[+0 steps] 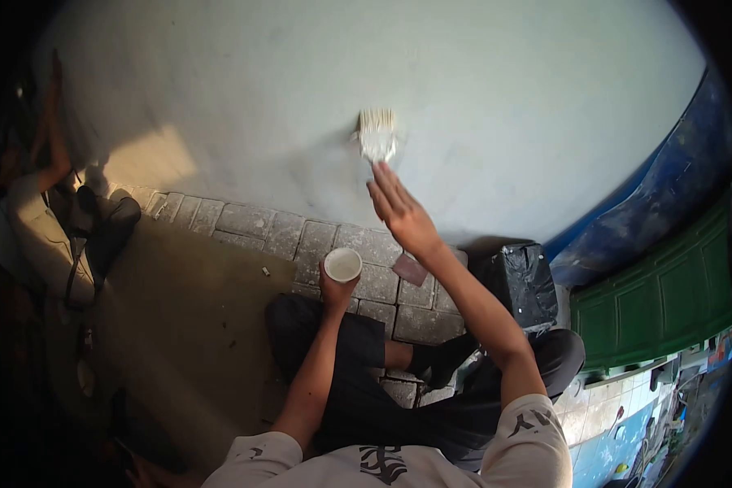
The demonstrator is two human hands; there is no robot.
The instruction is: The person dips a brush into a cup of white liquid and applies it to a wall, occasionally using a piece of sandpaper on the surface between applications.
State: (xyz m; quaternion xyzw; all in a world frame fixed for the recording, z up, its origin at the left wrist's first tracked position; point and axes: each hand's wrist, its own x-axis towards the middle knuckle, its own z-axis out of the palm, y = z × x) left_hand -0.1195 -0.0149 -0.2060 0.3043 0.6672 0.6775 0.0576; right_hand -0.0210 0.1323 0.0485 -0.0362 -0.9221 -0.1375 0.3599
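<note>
My right hand (403, 213) is raised to the pale wall (496, 98), its fingers closed round the handle of a wide paintbrush (377, 134). The bristles point up and rest against the wall, and white paint coats the lower part of the brush. Low over the paving, my left hand (336, 291) grips a small white cup (342, 265) from below. The cup's mouth faces up, with something whitish inside that I cannot make out clearly.
Grey paving stones (317, 244) run along the wall's foot, with a brownish flat piece (410, 269) on them. A black plastic-wrapped box (525, 285) and a green panelled object (659, 293) stand right. Another person (57, 220) sits left, beside a brown mat (187, 301).
</note>
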